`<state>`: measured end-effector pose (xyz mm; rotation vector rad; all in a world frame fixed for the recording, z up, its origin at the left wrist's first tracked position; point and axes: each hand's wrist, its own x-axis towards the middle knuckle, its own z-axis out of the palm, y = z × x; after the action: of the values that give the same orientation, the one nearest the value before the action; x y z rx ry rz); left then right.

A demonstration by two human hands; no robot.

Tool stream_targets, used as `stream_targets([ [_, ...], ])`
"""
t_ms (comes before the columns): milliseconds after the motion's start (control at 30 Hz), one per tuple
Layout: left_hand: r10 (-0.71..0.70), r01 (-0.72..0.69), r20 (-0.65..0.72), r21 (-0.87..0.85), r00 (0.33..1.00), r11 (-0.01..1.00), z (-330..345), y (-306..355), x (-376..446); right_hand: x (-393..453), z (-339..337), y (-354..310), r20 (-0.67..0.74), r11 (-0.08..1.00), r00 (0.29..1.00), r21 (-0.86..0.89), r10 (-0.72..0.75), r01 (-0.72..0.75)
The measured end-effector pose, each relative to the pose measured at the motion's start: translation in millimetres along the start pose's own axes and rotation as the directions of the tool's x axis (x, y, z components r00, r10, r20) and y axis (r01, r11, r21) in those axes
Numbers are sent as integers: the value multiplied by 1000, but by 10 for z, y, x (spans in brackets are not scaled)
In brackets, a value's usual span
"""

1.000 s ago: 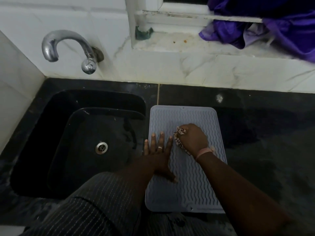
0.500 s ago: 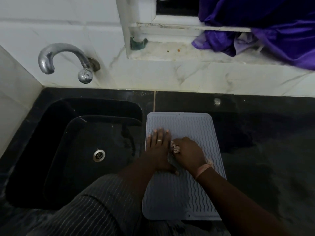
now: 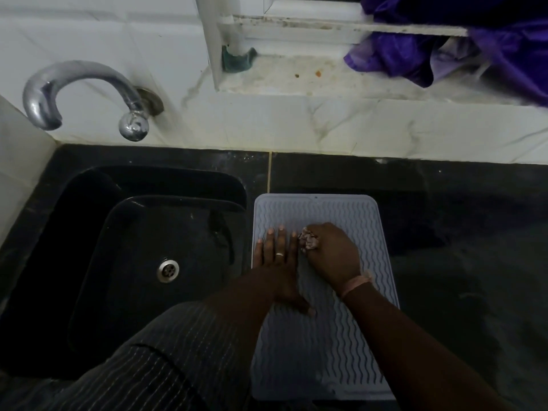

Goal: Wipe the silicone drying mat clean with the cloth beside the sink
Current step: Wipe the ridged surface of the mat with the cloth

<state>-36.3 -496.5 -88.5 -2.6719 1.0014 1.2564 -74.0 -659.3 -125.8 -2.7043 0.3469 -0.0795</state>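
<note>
A grey silicone drying mat [image 3: 335, 351] with wavy ridges lies on the black counter just right of the sink. My left hand [image 3: 278, 262], with a ring on one finger, presses flat on the mat's left side, fingers straight. Beside it my right hand [image 3: 332, 253] grips a small bunched, patterned cloth [image 3: 309, 242] and holds it down on the mat's upper middle. Most of the cloth is hidden under my fingers.
The black sink [image 3: 148, 262] with its metal drain [image 3: 168, 270] lies to the left, under a chrome tap [image 3: 77, 93] on the white wall. Purple fabric [image 3: 474, 48] hangs over the window ledge at top right. Black counter [image 3: 474, 262] stretches right of the mat.
My right hand slid the cloth left across the mat until it came beside my left hand. My left hand shifted slightly farther up the mat.
</note>
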Motion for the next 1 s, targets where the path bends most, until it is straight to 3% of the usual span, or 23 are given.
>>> stream_targets([
  [333,-10,11,50,-23,999,1000,-50,21,17,651,-186,-66,-31,1000,999,-11,20,-21],
  [567,4,-3,30,-25,1000,1000,-57,27,7,974,-230,-129,35,996,996,-48,81,-79],
  [1000,-33,33,36,-12,999,999,-61,35,-18,3,-367,-306,161,988,975,-47,151,-146],
])
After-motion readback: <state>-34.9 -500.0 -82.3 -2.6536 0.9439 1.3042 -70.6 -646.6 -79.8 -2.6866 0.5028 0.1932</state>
